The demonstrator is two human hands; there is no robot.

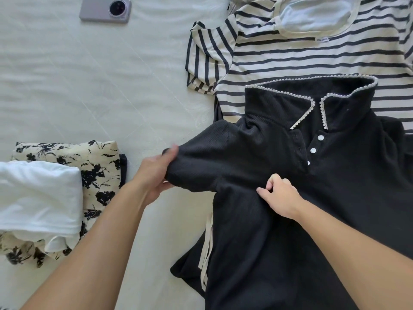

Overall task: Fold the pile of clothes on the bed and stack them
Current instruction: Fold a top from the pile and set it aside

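Note:
A black collared top with pearl-trimmed collar and white buttons lies spread on the bed at the right. My left hand grips the end of its left sleeve, lifted off the sheet. My right hand pinches the black fabric near the armpit seam. Under the black top's upper part lies a striped cream and navy tee. At the left sits a folded stack: a white garment on top of a cream floral-print piece.
A phone lies face down on the pale bedsheet at the top left. A light blue garment shows inside the striped tee's neckline. A cream drawstring trails beside the black top's lower left edge.

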